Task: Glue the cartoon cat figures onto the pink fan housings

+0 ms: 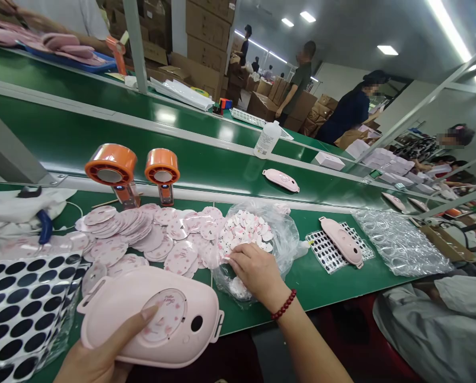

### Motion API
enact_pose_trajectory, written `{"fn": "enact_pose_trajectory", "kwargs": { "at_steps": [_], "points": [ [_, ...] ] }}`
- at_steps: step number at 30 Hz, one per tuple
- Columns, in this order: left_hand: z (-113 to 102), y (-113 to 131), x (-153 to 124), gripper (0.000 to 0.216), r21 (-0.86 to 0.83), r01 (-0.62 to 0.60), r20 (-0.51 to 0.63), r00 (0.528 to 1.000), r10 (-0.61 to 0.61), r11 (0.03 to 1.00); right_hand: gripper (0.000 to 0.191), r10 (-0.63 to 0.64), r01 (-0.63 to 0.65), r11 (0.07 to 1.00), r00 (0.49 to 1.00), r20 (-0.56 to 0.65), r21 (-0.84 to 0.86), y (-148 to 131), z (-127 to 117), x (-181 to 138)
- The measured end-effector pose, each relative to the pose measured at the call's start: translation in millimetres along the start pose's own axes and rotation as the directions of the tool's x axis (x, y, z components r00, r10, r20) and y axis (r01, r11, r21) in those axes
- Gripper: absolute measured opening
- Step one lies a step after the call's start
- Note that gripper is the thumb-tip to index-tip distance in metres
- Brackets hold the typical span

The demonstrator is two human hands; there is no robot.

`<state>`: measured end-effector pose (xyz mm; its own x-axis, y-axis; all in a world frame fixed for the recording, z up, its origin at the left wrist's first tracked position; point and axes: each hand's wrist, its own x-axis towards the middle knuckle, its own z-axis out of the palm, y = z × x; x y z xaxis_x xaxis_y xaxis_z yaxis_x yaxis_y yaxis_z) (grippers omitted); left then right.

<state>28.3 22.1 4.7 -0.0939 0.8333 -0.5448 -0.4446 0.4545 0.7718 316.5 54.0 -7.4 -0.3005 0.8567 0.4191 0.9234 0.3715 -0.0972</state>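
Observation:
My left hand (102, 351) grips a pale pink plastic casing (142, 287), its thumb lying on the round printed disc (168, 316) set in the casing. Near the casing's right end is a dark round hole. My right hand (256, 268), with a red bead bracelet on the wrist, reaches into a clear plastic bag (284, 234). Inside the bag is a heap of small white-and-pink cartoon pieces (246, 229). Its fingertips are pinched at the heap's left edge, apparently on one such piece. Loose printed pink discs (138, 229) lie in a pile left of the bag.
Two orange handheld fans (111, 165) stand behind the discs. Sheets of black round stickers (18, 303) lie at left. Another pink casing (342, 242) rests on a sticker sheet at right, beside bubble wrap (400, 242). A white bottle (267, 139) stands on the green belt (206, 170). Several people work beyond.

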Motion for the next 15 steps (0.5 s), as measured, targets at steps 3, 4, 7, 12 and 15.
{"fn": "enact_pose_trajectory", "kwargs": {
  "at_steps": [3, 4, 7, 12, 15],
  "points": [
    [2.6, -0.7, -0.3, 0.038, 0.000, -0.009, -0.025, 1.000, 0.009, 1.000, 0.016, 0.035, -0.035, 0.999, 0.992, -0.118, 0.006, -7.0, -1.8, 1.3],
    [6.2, 1.0, -1.8, 0.042, -0.002, 0.005, -0.056, 0.998, -0.006, 1.000, 0.017, 0.039, -0.037, 0.999, 0.986, -0.160, 0.017, -12.7, -4.8, 2.5],
    [22.4, 11.3, -9.8, 0.069, -0.040, 0.046, -0.132, 0.990, -0.051, 0.998, 0.018, -0.001, 0.019, 0.998, 0.962, -0.273, 0.063, -42.8, -18.3, 6.2],
    [40.6, 25.9, -21.2, 0.073, -0.116, 0.033, -0.136, 0.990, -0.049, 0.993, 0.021, -0.107, 0.169, 0.980, 0.891, -0.441, 0.105, -111.3, -31.1, 3.1],
    [39.7, 26.9, -22.8, 0.064, -0.128, 0.006, -0.149, 0.988, -0.025, 0.992, 0.023, -0.092, 0.187, 0.969, 0.880, -0.466, 0.162, -137.2, -27.0, -2.0]
  ]
}}
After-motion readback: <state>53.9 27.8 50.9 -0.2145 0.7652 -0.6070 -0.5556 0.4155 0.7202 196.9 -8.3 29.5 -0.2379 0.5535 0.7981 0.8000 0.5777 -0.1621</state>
